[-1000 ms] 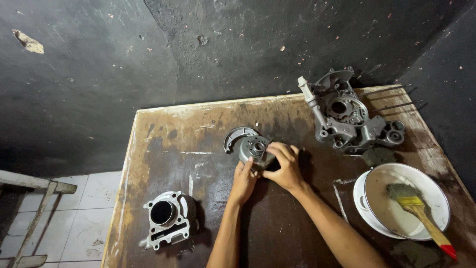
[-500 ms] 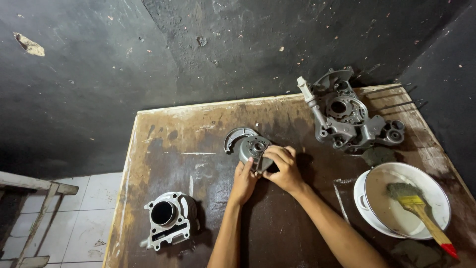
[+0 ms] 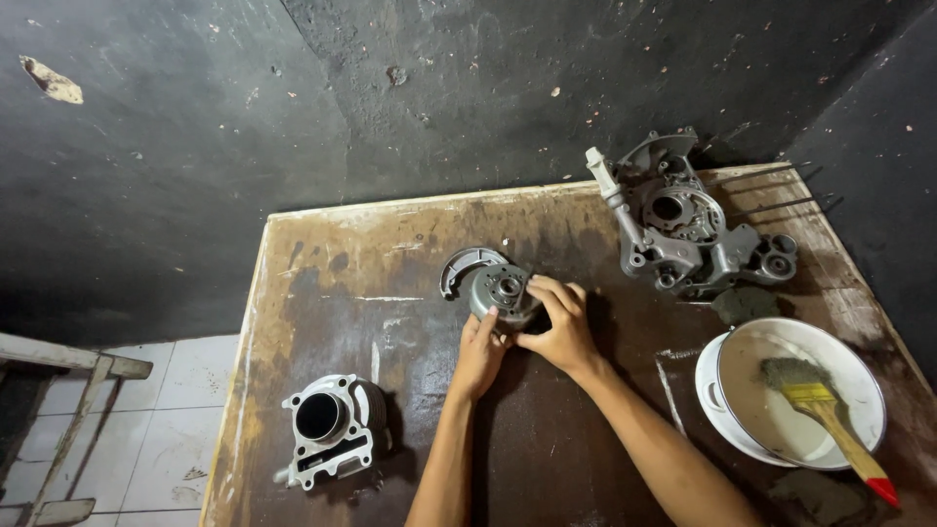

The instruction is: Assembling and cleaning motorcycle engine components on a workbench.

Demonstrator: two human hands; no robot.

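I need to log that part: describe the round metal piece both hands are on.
The round metal piece is a grey, dull, drum-shaped casting with a central hub ringed by small holes. It rests near the middle of the worn brown table, face tilted toward the camera. The left hand touches its lower edge; the right hand grips its right side. A curved grey piece lies against its upper left.

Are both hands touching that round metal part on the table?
Touching. The head view shows the left hand pressed against the round metal part's lower edge and the right hand's fingers curled over its right side.
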